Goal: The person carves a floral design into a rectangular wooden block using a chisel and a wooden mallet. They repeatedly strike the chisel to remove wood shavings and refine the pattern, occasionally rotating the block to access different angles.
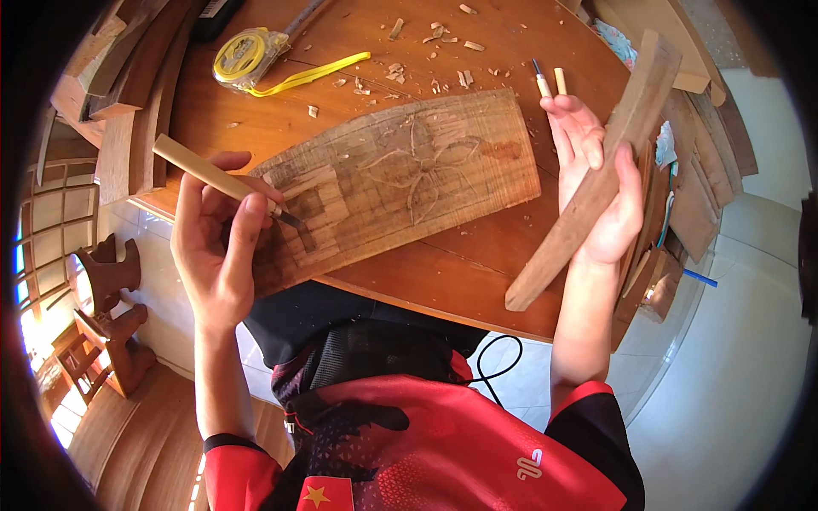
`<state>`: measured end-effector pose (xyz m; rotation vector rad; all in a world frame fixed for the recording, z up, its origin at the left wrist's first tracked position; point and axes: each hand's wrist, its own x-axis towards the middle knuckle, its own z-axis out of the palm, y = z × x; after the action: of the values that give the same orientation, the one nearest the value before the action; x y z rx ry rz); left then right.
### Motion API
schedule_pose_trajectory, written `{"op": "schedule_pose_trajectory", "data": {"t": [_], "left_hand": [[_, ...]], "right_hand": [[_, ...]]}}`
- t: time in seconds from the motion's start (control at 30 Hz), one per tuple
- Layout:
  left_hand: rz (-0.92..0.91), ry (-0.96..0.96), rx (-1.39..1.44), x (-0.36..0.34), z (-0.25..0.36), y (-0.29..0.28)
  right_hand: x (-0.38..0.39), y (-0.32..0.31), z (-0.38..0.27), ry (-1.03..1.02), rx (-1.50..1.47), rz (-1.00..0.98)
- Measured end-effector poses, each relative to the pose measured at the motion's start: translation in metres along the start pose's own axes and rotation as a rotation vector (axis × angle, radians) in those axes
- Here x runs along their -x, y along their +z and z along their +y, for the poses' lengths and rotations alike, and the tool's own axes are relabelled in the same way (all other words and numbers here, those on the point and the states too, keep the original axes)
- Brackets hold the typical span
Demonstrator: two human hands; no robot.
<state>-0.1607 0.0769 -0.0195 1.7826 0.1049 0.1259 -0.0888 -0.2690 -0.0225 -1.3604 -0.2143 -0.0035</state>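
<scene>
Hands (209,260) (615,228) hold chisel (215,178), wooden bar (588,189) — carved board (409,170) partly hidden at left.

- Your brown board (388,192), far edge curved, lies on the table (443,272), a petalled flower outlined toward its right end.
- Your chisel (213,175), pale handle and dark blade, slants in your left hand (213,255), tip over the board.
- Your squared wooden stick (580,200) slants across your right hand (613,223).

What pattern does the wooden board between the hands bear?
The wooden board bears a flower-like outline with pointed petals; the head view shows it best.
</scene>
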Motion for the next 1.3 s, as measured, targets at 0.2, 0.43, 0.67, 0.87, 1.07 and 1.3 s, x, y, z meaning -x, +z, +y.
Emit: {"op": "schedule_pose_trajectory", "data": {"t": [0.2,0.43,0.67,0.87,1.07,1.3], "left_hand": [[-0.088,-0.084,0.042,-0.011,0.014,-0.005],[-0.204,-0.050,0.071,-0.048,0.026,0.033],[-0.205,-0.016,0.079,-0.041,0.019,0.050],[-0.075,-0.038,0.069,-0.044,0.019,0.053],[-0.105,0.020,0.065,-0.044,0.014,0.049],[-0.106,0.049,0.035,-0.044,0.010,0.045]], "right_hand": [[0.007,-0.021,0.021,0.026,-0.282,0.008],[0.013,-0.022,0.030,0.085,-0.333,0.073],[0.014,-0.026,0.032,0.144,-0.430,0.079],[0.014,-0.026,0.032,0.157,-0.391,0.107],[0.012,-0.027,0.031,0.171,-0.362,0.101],[0.012,-0.027,0.034,0.176,-0.362,0.122]]}}
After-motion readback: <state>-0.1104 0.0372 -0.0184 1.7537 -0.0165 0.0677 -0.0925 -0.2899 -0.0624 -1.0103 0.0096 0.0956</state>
